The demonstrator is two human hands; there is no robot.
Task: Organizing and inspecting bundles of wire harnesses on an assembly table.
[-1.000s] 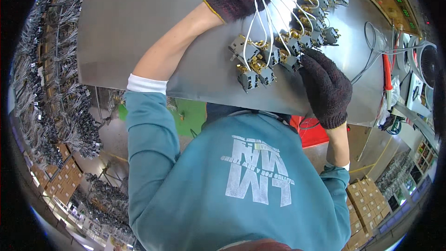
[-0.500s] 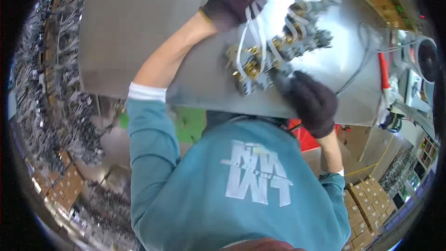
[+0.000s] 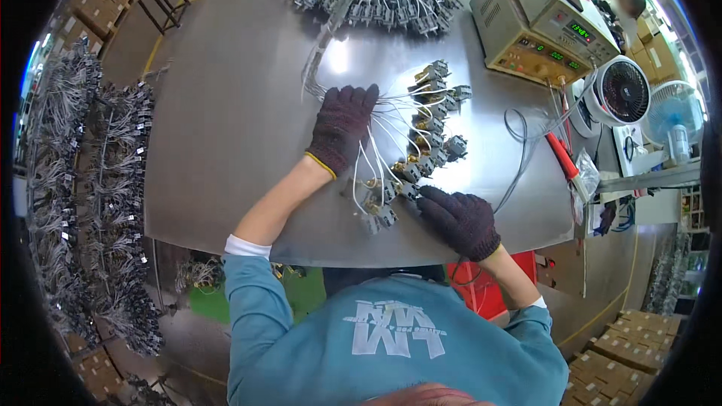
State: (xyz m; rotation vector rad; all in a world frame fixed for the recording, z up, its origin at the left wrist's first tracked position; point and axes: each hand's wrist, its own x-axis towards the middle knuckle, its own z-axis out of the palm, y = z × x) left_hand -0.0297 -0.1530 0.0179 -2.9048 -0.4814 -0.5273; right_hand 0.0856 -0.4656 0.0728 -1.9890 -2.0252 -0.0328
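Holding a fan of white wires in the left hand, closed over the strands at their gathering point, above the middle of the counter. Touching the near part of a slanting row of grey switch blocks with the right hand, half curled and palm down; being unable to tell whether pinching a block or only resting against one. Running the wires rightward and nearward from the left hand into the blocks, crowding close together on the counter and showing brass-coloured terminals. Wearing dark knitted gloves on both hands. Trailing a grey cable bundle away from the left hand, toward the far side and a larger wire harness lying spread there.

Working on smooth grey metal, catching bright glare around the blocks and farther back. Having stacked bench instruments with green lit displays at the far right, beside a white desk fan with a black grille. Bordering the right side with looping grey cable and a red cylindrical piece.

Overlooking something green and something red below the near edge. Having racks of hanging wire harnesses at left, a dark stool beyond, cardboard boxes at lower right, and another person at far right, behind the instruments.
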